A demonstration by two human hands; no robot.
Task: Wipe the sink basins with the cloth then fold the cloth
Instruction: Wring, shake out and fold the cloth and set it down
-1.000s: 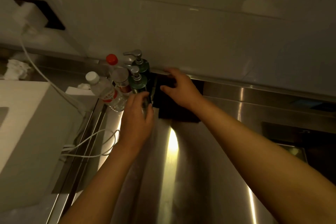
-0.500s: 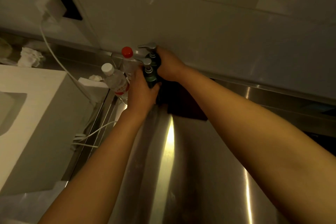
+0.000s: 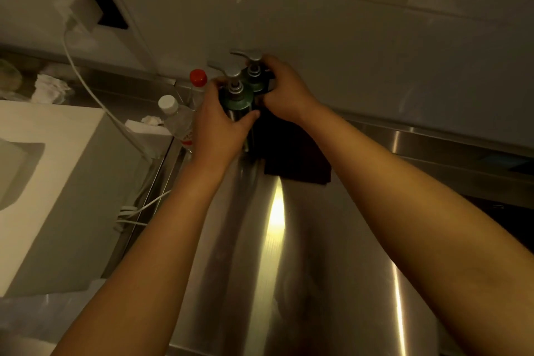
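Observation:
A dark folded cloth (image 3: pixel 294 153) lies flat on the steel counter (image 3: pixel 289 254) against the back wall, partly hidden under my right wrist. My left hand (image 3: pixel 216 127) is wrapped around the nearer green pump bottle (image 3: pixel 237 98). My right hand (image 3: pixel 284 92) grips the farther green pump bottle (image 3: pixel 254 78), which stands right behind the first. Both bottles are upright at the cloth's left edge. No sink basin shows clearly; a dark opening sits at the far right.
Two clear plastic bottles, one white-capped (image 3: pixel 173 115) and one red-capped (image 3: pixel 198 81), stand left of the pumps. A white box-shaped appliance (image 3: pixel 57 182) fills the left side. A white charger (image 3: pixel 81 9) hangs in a wall socket, its cable (image 3: pixel 95 101) running down.
My right hand left the cloth and closed on the far pump bottle. My left hand closed on the near pump bottle. The camera view moved closer and shifted left.

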